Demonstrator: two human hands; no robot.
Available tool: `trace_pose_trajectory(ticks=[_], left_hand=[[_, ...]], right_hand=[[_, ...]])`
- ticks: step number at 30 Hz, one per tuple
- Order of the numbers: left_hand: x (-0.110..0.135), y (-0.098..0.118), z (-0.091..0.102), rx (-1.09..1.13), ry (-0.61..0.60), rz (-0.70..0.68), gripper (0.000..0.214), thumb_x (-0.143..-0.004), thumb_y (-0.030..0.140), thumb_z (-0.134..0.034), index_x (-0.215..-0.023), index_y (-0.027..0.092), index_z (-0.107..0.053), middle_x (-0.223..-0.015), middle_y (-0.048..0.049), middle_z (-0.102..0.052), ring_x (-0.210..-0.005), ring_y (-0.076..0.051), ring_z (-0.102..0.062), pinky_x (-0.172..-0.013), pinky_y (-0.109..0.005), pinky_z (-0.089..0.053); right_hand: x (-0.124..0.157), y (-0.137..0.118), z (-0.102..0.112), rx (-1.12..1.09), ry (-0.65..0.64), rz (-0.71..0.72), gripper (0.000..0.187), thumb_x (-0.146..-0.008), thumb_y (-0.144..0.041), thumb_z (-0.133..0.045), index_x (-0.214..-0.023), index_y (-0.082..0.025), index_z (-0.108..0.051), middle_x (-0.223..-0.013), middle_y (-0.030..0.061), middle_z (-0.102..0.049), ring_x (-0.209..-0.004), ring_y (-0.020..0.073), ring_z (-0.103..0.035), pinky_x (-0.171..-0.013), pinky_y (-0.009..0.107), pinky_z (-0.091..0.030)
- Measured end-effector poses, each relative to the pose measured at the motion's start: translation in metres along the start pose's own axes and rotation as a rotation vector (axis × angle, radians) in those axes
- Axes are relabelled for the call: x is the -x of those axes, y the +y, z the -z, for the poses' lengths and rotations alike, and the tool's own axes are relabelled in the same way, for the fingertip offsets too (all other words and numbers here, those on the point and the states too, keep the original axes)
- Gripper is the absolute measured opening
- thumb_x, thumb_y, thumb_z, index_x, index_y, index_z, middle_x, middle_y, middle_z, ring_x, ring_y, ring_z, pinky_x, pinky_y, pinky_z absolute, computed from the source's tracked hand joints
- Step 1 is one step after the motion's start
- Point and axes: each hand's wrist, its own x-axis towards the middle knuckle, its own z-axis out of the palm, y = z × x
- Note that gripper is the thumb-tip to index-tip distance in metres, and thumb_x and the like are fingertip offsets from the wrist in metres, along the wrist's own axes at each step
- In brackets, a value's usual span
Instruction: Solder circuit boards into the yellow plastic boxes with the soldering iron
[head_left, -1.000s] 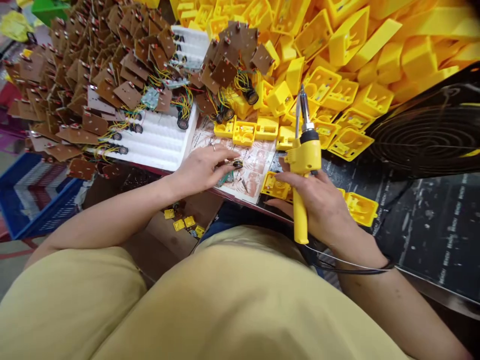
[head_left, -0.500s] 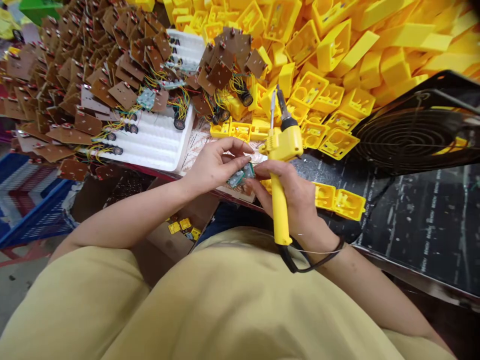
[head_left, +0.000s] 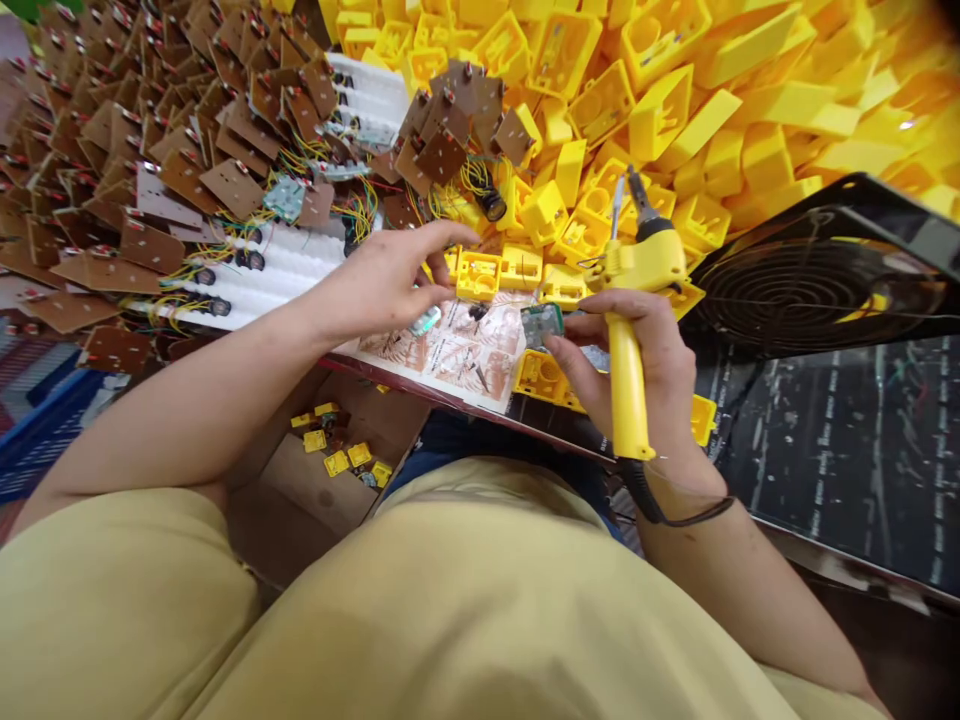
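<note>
My right hand (head_left: 637, 370) is wrapped round the handle of a yellow soldering gun (head_left: 634, 265), its tip pointing up and away. Between that hand's thumb and fingers I also pinch a small green circuit board (head_left: 541, 325). My left hand (head_left: 390, 280) is curled, palm down, over the table's left part, with a second small green circuit board (head_left: 426, 320) showing beneath its fingers. Its fingertips are near a row of yellow plastic housings (head_left: 478, 277). Below both hands lies a patterned paper sheet (head_left: 457, 350) on the table.
Brown circuit boards with wires (head_left: 172, 180) pile up at left over a white foam tray (head_left: 289, 262). Yellow housings (head_left: 660, 110) heap at the back. A black fan (head_left: 795, 290) stands at right on a black tabletop (head_left: 847, 430). Below the edge sits a cardboard box (head_left: 322, 490).
My hands have moved apart, the left one leftward and up, the right one rightward with the soldering gun. The green boards, together before, are now separated, one at each hand.
</note>
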Motion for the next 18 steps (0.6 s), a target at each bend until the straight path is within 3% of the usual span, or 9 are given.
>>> trace_pose_trajectory(ticks=[3,6,10,14,18], left_hand=[[0.005,0.004,0.0,-0.254,0.07,-0.005,0.048,-0.088,0.015,-0.068,-0.135,0.023,-0.07,-0.126,-0.0099,-0.075,-0.12,-0.031,-0.071,-0.105,-0.043,-0.053],[0.009,0.016,-0.013,-0.273,0.124,-0.073,0.032,-0.096,0.03,-0.067,-0.126,0.023,-0.076,-0.146,-0.0114,-0.068,-0.139,-0.036,-0.059,-0.119,-0.052,-0.042],[0.005,0.028,-0.043,0.154,0.037,-0.158,0.039,-0.105,0.048,-0.053,-0.113,0.02,-0.08,-0.131,-0.0086,-0.078,-0.128,-0.027,-0.068,-0.115,-0.045,-0.048],[-0.002,0.034,-0.069,0.702,0.031,0.062,0.05,-0.099,0.06,-0.061,-0.105,0.015,-0.082,-0.106,-0.0084,-0.083,-0.104,-0.02,-0.076,-0.096,-0.032,-0.059],[-0.003,0.039,-0.073,0.829,0.06,0.12,0.042,-0.092,0.056,-0.073,-0.099,0.015,-0.082,-0.092,-0.0056,-0.082,-0.085,-0.016,-0.074,-0.08,-0.027,-0.059]], right_hand=[[0.001,0.003,0.003,0.073,-0.001,0.045,0.031,-0.095,-0.028,-0.074,-0.12,-0.028,-0.055,-0.094,-0.0012,-0.076,-0.079,0.019,-0.078,-0.068,0.027,-0.064],[0.003,0.001,0.002,0.097,0.006,0.125,0.032,-0.096,-0.026,-0.072,-0.122,-0.028,-0.054,-0.096,-0.0011,-0.076,-0.079,0.0183,-0.078,-0.068,0.027,-0.064],[0.009,-0.004,-0.005,0.093,0.02,0.194,0.031,-0.095,-0.019,-0.072,-0.12,-0.027,-0.056,-0.095,-0.0017,-0.076,-0.077,0.0159,-0.077,-0.069,0.025,-0.063],[0.018,-0.007,-0.009,0.114,0.001,0.215,0.029,-0.094,-0.02,-0.075,-0.118,-0.026,-0.06,-0.096,-0.0012,-0.077,-0.077,0.0171,-0.076,-0.072,0.027,-0.063],[0.023,-0.008,0.003,0.136,-0.003,0.218,0.031,-0.091,-0.026,-0.081,-0.116,-0.025,-0.063,-0.094,-0.0006,-0.078,-0.076,0.0182,-0.077,-0.068,0.027,-0.061]])
